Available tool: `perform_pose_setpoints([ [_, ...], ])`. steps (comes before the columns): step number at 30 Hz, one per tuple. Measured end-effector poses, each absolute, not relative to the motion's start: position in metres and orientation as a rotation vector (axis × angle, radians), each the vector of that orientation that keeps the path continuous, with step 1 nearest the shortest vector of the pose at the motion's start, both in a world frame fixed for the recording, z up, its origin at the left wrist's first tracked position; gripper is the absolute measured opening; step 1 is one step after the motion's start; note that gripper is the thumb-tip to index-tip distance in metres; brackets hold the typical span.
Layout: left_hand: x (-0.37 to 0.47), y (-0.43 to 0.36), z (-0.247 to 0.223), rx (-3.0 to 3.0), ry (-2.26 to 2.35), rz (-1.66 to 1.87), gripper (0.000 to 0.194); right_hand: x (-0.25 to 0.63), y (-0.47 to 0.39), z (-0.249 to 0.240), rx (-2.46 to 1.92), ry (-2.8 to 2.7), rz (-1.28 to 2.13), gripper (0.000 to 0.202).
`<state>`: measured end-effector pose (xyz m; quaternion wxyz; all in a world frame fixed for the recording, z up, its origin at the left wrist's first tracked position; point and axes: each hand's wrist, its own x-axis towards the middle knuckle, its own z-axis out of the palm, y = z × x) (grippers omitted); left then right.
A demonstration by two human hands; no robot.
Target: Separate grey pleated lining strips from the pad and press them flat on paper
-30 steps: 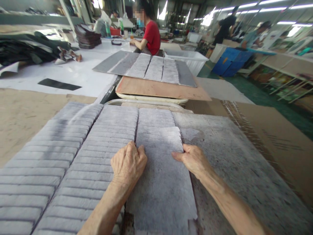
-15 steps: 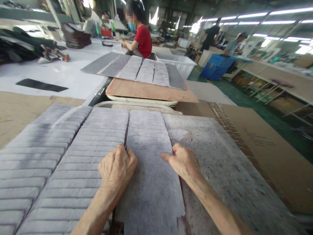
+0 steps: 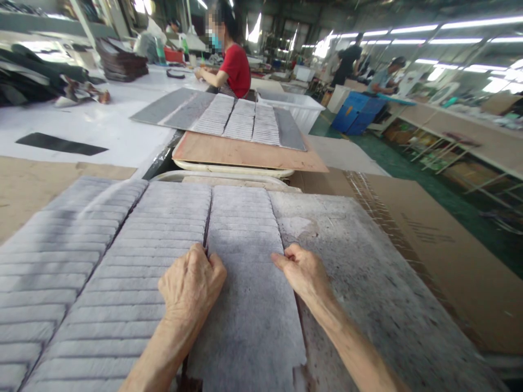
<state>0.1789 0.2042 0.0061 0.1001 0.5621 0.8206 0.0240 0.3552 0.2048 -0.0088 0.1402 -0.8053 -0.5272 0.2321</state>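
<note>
A grey fabric-like sheet point(image 3: 245, 316) lies in front of me over the right-hand row of overlapping strips point(image 3: 241, 209). My left hand point(image 3: 194, 280) is closed at the sheet's left edge, its thumb pressed against the curled fingers. On the opposite edge, my right hand point(image 3: 304, 267) pinches the sheet between thumb and fingers. To the left, two more rows of overlapping grey strips point(image 3: 118, 305) run away from me. The sheet's near end, with a ragged lower right corner, reaches the bottom of the view.
A speckled grey board point(image 3: 368, 294) lies under the rows, beside flattened cardboard point(image 3: 445, 250). Farther off, a wooden board point(image 3: 245, 152) carries a grey panel point(image 3: 171, 103) with similar strips. A person in a red shirt point(image 3: 237, 71) sits beyond, near a white bin point(image 3: 292, 106).
Both hands keep their hold on the sheet's edges and have shifted very slightly toward me. The whole view has moved a little left.
</note>
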Motion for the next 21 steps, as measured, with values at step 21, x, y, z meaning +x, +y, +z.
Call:
perform_pose_setpoints([
  [21, 0.1881, 0.1965, 0.0030, 1.810, 2.425, 0.123, 0.024, 0.3518, 0.2064, -0.0063, -2.401, -1.528, 0.609, 0.020],
])
